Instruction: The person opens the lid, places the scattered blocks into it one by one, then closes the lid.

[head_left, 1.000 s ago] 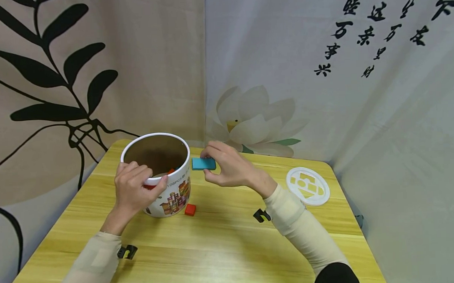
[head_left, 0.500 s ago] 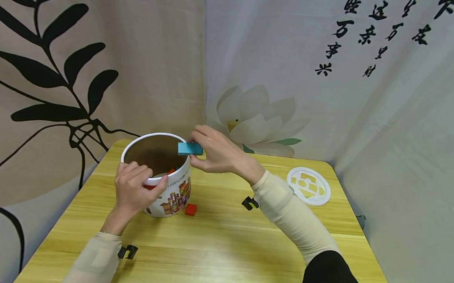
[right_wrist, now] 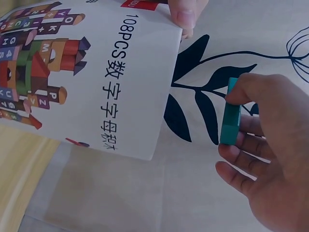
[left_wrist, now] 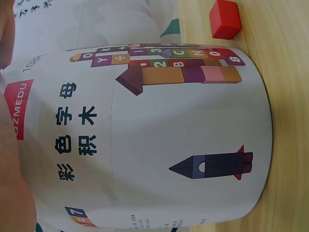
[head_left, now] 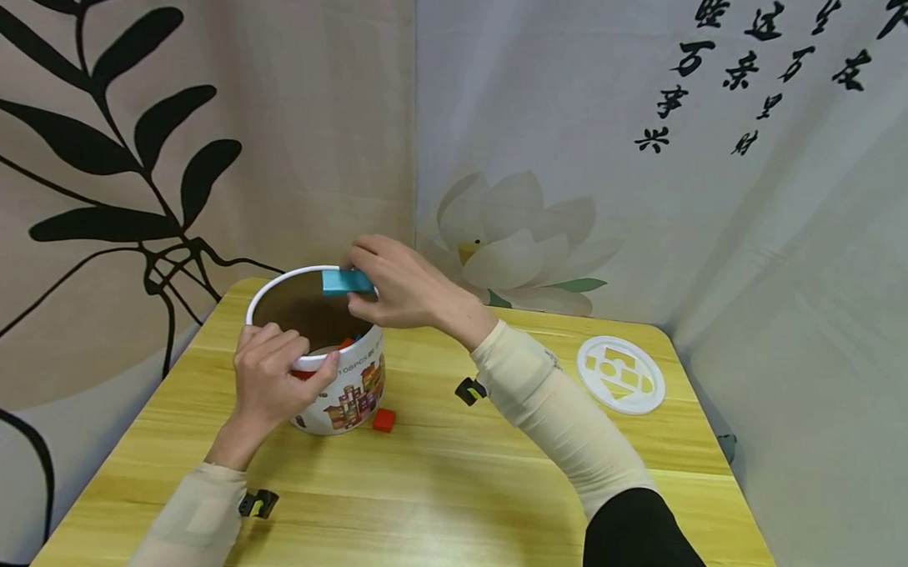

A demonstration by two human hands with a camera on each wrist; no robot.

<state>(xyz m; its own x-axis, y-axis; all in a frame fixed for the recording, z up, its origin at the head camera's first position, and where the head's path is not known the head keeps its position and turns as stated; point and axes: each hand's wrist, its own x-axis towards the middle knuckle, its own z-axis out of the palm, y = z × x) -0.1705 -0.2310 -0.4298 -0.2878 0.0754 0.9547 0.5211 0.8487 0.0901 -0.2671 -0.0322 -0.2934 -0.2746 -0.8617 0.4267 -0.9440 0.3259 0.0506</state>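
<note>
A white printed bucket (head_left: 356,385) stands on the table at left of centre, its top uncovered. My left hand (head_left: 277,373) grips the near rim, thumb outside and fingers over the edge. Between the thumb and fingers of my right hand (head_left: 405,283) is a teal rectangular block (head_left: 341,281), held above the far right part of the opening. The right wrist view shows this teal block (right_wrist: 231,113) pinched beyond the bucket's rim. Some red shows inside the bucket; most of its contents are hidden by the wall. A small red block (head_left: 384,420) lies at the bucket's foot.
A round white lid (head_left: 621,375) with cut-out shapes lies flat on the wooden table (head_left: 431,493) to the right. Printed curtains (head_left: 538,105) hang close behind the table and along its sides.
My right hand has carried the teal block leftward and up, from beside the bucket to over its opening. The left hand keeps its grip on the rim.
</note>
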